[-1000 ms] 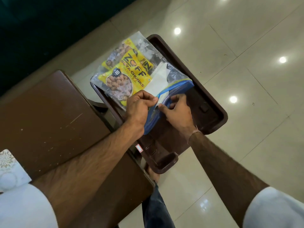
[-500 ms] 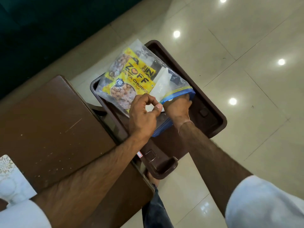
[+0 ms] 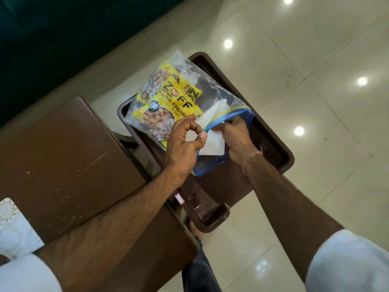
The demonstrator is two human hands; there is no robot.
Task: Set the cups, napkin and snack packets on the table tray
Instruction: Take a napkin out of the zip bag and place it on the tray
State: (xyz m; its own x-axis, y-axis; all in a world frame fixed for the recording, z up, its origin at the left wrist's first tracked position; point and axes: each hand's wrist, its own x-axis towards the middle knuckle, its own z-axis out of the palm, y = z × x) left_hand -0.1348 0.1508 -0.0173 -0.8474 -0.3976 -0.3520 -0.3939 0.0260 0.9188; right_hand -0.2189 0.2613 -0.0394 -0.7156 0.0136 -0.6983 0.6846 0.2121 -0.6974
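Clear zip bag [image 3: 212, 89] lying on the brown tray [image 3: 280, 152], long axis running from the blue zip mouth [image 3: 237, 114] nearest the hands up and away toward the far left corner, closed end overhanging the tray's far rim. Inside, two yellow snack packets [image 3: 168, 102] stacked and overlapping, print facing up, lettering slanted along the same diagonal as the bag. White napkin [image 3: 212, 144] half out of the mouth, one end inside the bag beside the packets, the other corner resting toward the near side between the two hands.

Left hand [image 3: 185, 142] at the mouth's left edge, thumb and forefinger closed in a narrow pinch on the blue zip strip (remaining fingers curled above the packets). Right hand [image 3: 235, 133] reaching into the mouth, fingertips hidden within the opening and over the napkin; grip there cannot be told, whether closed on the napkin or merely touching it.

Tray set on a folding arm off the dark brown worktop [image 3: 63, 157] to the left, a small white-and-red sticker [image 3: 179, 198] on the arm near the left forearm. Patterned white cloth [image 3: 10, 224] at the worktop's lower left corner, well apart from the bag. Glossy tiled floor [image 3: 315, 49] around and below, with round light reflections. No cups seen in view. Both forearms crossing the tray's near half, covering much of its surface.
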